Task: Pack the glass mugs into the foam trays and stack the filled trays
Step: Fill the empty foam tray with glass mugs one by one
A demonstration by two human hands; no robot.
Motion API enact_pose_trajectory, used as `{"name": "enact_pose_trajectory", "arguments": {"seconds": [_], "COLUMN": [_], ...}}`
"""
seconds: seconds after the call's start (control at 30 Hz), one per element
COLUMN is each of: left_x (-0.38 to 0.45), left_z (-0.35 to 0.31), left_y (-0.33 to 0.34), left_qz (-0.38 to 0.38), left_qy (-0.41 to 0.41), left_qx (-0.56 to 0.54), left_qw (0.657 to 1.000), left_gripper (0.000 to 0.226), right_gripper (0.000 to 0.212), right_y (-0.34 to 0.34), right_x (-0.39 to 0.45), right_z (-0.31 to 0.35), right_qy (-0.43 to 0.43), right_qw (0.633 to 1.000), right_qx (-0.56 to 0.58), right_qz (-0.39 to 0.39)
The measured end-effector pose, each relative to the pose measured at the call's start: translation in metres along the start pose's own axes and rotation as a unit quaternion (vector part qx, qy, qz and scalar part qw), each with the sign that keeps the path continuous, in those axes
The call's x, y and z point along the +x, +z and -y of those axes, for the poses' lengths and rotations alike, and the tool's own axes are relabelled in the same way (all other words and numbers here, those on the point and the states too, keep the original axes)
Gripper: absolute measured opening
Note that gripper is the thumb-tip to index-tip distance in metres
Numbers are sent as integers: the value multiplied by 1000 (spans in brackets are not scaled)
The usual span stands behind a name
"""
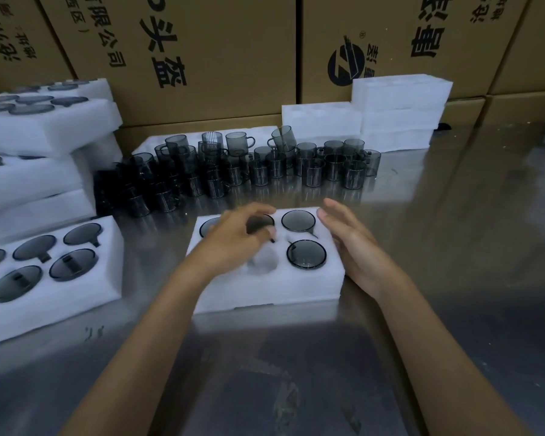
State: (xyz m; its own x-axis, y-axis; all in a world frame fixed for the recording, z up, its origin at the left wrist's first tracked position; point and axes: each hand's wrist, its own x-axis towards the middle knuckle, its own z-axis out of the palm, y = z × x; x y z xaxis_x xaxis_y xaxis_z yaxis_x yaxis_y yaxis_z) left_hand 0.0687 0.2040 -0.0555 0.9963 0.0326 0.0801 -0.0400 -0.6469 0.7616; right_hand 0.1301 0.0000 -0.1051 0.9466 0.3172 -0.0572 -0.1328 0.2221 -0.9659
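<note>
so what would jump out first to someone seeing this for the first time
Front and centre, a white foam tray sits on the shiny metal table, with the left hand setting a smoky grey glass mug into it and the right hand open at its edge. Behind it stands a dense crowd of loose grey glass mugs.

Left hand (233, 239) grips a mug (260, 223) in the foam tray (271, 287); right hand (350, 243) lies flat at its three o'clock edge.
</note>
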Motion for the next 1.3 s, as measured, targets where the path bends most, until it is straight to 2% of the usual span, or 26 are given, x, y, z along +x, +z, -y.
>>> {"name": "enact_pose_trajectory", "arguments": {"seconds": [0.07,0.17,0.27,0.37,0.43,0.57,0.63,0.8,0.87,0.93,1.03,1.1,1.17,1.3], "left_x": [26,75,112,129,133,134,132,123,117,110,90,70,47,10], "left_z": [5,19,42,63,74,81,82,77,69,59,38,20,3,-22], "left_y": [-15,-42,-63,-71,-71,-63,-59,-57,-60,-64,-61,-51,-38,-8], "left_qz": [-71,-155,-138,-129,-128,-168,-166,-96,-100,-125,-169,-192,-208,-245], "left_qy": [-1,-41,-141,-170,-161,-102,-82,-62,-40,0,69,126,167,194], "left_qx": [18,127,202,220,218,225,221,152,160,161,141,119,94,42], "left_qw": [997,979,959,952,954,954,957,982,981,979,973,966,959,949], "left_gripper": [24,37,50,46,39,11,10,12,17,33,68,67,60,55], "right_gripper": [40,18,17,27,30,33,34,34,30,24,16,21,27,46], "right_y": [0,1,-2,-5,-6,-6,-5,-5,-4,-1,6,13,25,46], "right_x": [5,14,22,27,29,31,31,28,25,20,10,2,-7,-24], "right_z": [0,0,1,3,4,6,5,6,6,7,11,15,20,27], "right_qy": [11,3,16,35,40,48,52,48,43,38,-28,-131,-218,-286], "right_qw": [999,995,994,991,991,991,991,992,996,998,986,962,938,908], "right_qx": [27,58,83,107,115,110,107,92,57,4,-130,-213,-255,-305], "right_qz": [-44,-77,-72,-65,-62,-62,-65,-66,-54,-52,-99,-113,-91,-30]}}
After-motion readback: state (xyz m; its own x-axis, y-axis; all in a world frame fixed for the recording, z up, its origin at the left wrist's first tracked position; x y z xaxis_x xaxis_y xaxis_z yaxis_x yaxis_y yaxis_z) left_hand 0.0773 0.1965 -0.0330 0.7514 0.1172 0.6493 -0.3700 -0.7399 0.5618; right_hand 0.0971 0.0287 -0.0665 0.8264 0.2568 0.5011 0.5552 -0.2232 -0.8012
